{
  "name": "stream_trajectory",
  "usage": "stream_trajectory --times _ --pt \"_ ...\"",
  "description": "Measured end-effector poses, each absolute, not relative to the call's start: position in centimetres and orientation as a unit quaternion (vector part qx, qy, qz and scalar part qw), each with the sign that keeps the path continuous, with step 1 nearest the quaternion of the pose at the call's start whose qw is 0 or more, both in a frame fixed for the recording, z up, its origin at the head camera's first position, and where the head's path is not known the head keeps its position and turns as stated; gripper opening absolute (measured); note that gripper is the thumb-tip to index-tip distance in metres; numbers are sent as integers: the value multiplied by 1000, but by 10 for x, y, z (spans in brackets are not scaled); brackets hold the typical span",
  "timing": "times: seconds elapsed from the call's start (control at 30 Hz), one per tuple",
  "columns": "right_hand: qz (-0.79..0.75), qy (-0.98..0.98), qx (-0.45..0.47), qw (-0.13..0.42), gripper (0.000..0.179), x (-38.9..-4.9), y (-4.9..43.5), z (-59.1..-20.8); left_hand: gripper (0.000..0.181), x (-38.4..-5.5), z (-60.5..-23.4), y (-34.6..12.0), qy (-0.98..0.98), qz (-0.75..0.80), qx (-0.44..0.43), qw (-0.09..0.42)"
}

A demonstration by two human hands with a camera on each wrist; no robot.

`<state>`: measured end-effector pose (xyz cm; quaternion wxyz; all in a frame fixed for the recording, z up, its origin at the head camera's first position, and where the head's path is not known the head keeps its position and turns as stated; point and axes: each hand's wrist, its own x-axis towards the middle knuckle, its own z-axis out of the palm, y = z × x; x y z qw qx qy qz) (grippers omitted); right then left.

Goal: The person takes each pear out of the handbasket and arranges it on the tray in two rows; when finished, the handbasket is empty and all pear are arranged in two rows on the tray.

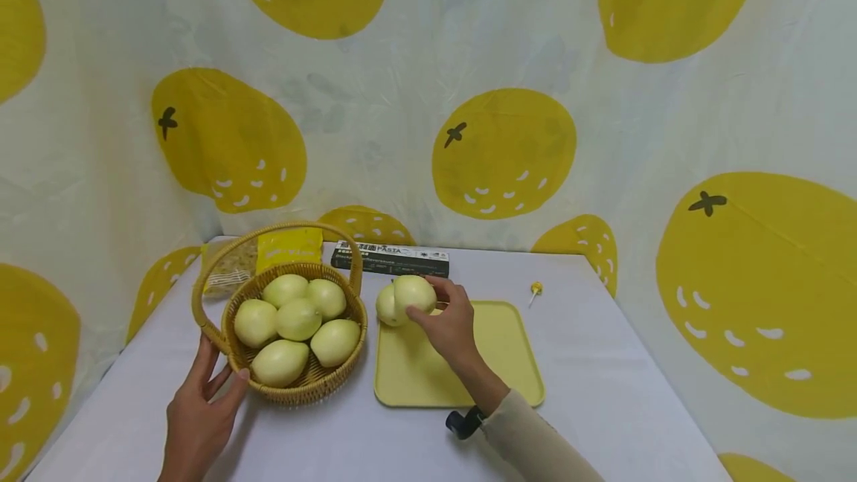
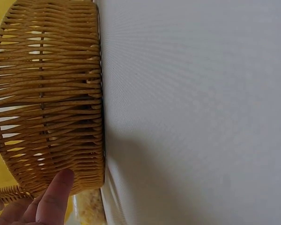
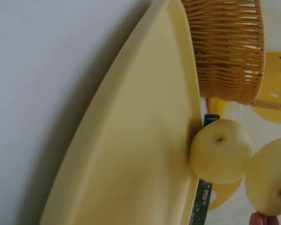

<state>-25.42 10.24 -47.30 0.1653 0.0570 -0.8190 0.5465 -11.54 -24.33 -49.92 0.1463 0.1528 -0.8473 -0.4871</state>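
A round wicker basket (image 1: 304,394) with a tall handle stands on the left, holding several pale yellow-green pears (image 1: 280,363). My left hand (image 1: 201,409) grips its near left side, thumb near the rim and fingers by the handle's base. In the left wrist view a fingertip (image 2: 64,178) touches the woven wall. My right hand (image 1: 455,318) pinches a pear (image 1: 413,296) between thumb and fingers above the far left corner of a yellow tray (image 1: 462,370). Another pear (image 3: 221,151) sits at that corner, right beside the held one.
Behind the basket lie a clear bag of dry food (image 1: 230,262) and a yellow packet (image 1: 289,245). A black pasta box (image 1: 391,260) is along the back edge. Right of the tray lies a yellow lollipop (image 1: 535,289). A lemon-printed curtain (image 1: 415,95) hangs behind the table.
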Motion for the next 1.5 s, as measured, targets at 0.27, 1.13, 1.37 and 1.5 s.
stream_trajectory --times 0.27,1.13,1.37,1.5 --pt "538 -829 26 153 59 -259 111 -483 91 -114 -499 -245 -846 -490 157 142" --pt "511 -853 -40 101 62 -272 128 -503 92 -116 -498 -245 -847 -488 154 140" --pt "508 -857 -44 74 61 -275 131 -510 92 -115 -498 -242 -844 -495 160 132" --pt "500 -864 -33 57 64 -273 133 -506 91 -115 -498 -242 -842 -497 164 132"
